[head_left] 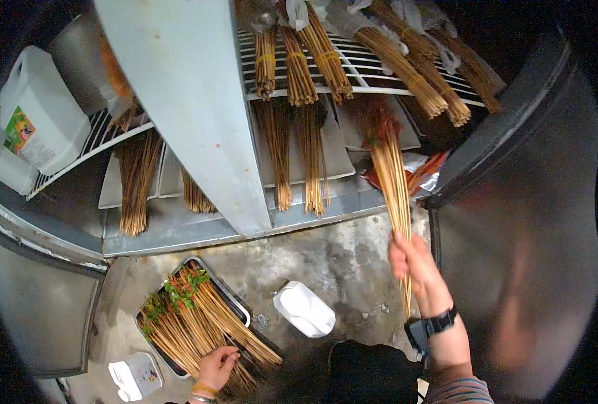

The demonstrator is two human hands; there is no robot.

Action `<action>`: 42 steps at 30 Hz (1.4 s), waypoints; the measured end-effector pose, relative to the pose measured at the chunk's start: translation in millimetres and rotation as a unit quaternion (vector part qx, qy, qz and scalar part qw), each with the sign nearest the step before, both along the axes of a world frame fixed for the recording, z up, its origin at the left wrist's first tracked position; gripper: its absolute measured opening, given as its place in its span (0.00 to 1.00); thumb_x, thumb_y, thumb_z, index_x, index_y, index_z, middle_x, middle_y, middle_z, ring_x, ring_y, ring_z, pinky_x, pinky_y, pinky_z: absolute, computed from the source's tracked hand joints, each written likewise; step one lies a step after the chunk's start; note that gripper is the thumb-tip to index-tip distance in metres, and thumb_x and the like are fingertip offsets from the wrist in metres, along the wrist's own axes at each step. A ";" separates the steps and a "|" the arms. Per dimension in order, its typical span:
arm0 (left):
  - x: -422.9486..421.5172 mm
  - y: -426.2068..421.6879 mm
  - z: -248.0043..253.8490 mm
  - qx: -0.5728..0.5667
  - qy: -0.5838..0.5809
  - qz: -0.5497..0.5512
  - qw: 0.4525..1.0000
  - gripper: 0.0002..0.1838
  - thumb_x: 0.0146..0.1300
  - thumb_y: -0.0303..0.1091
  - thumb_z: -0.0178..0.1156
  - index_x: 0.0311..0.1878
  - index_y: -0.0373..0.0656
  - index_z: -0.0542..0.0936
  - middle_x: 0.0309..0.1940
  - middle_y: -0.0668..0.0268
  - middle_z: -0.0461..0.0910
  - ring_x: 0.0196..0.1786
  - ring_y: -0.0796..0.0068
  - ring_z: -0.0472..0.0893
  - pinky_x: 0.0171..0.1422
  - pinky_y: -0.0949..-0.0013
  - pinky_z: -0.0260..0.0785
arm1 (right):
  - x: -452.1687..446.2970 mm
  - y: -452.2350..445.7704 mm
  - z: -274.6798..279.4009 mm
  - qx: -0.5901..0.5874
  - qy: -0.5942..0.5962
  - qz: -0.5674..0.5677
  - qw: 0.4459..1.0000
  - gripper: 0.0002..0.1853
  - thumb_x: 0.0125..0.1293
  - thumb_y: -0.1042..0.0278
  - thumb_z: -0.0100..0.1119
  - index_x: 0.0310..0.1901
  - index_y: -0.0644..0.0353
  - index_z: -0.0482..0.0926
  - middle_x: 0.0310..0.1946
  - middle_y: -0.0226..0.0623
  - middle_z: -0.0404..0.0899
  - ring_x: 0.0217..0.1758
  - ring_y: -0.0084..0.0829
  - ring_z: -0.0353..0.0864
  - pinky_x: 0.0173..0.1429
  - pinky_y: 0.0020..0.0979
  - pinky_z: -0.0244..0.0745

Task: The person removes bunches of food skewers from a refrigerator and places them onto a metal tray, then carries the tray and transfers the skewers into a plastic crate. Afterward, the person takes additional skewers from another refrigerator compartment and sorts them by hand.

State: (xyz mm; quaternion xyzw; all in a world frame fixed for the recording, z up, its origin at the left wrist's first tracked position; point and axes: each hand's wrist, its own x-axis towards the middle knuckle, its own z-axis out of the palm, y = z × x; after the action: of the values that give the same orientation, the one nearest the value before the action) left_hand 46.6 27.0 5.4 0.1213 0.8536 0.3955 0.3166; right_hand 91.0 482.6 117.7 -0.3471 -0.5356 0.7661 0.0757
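My right hand (416, 266) is closed around the bare stick ends of a bundle of bamboo skewers (393, 182). The bundle's dark reddish food ends reach into the fridge, over a white tray on the lower level. My left hand (217, 369) is low on the left, its fingers pinched at the stick ends of skewers (204, 316) lying in a black tray (241, 313) on the floor. Green leaves and red bits show at the far ends of those skewers.
An open fridge holds bundled skewers (322, 60) on a wire rack (373, 89) and more on white trays (339, 161) below. A grey post (184, 101) divides it. White jugs (305, 310) stand on the floor, another (43, 121) on the left rack. A door (514, 236) is at right.
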 end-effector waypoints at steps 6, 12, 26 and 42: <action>-3.5 5.2 -8.7 0.074 0.005 -0.047 0.996 0.10 0.62 0.34 0.60 0.43 0.40 0.79 0.30 0.63 0.81 0.32 0.73 0.80 0.39 0.71 0.72 | 104.2 -58.3 17.7 -0.023 -0.062 0.060 0.996 0.09 0.70 0.60 0.51 0.38 0.54 0.68 0.16 0.20 0.59 0.14 0.14 0.56 0.16 0.18 0.54; 2.7 33.1 28.1 0.151 -0.104 -0.104 0.978 0.12 0.63 0.35 0.59 0.46 0.40 0.79 0.34 0.64 0.82 0.36 0.76 0.79 0.43 0.72 0.71 | 173.2 -103.9 51.5 0.089 -0.123 0.157 0.976 0.09 0.69 0.61 0.53 0.38 0.56 0.68 0.18 0.22 0.62 0.16 0.15 0.58 0.18 0.19 0.55; 12.2 44.6 22.3 0.218 -0.045 -0.151 0.963 0.11 0.64 0.37 0.58 0.45 0.41 0.79 0.35 0.66 0.82 0.37 0.76 0.80 0.44 0.72 0.73 | 118.2 -160.1 151.8 0.156 -0.254 0.213 0.930 0.11 0.69 0.60 0.54 0.40 0.57 0.66 0.21 0.24 0.65 0.19 0.17 0.62 0.20 0.21 0.60; -2.6 54.0 21.2 0.343 -0.135 -0.077 0.926 0.15 0.67 0.40 0.54 0.45 0.36 0.77 0.36 0.61 0.83 0.40 0.76 0.81 0.46 0.72 0.72 | 105.3 -286.5 40.8 0.216 -0.148 0.099 0.960 0.09 0.70 0.63 0.51 0.41 0.58 0.65 0.21 0.25 0.66 0.18 0.17 0.63 0.20 0.21 0.61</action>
State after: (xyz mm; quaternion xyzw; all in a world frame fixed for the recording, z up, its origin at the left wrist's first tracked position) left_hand 44.0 81.0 26.7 0.2337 0.6029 0.6513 0.3971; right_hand 196.3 196.1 158.5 -0.3775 -0.7250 0.5760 -0.0079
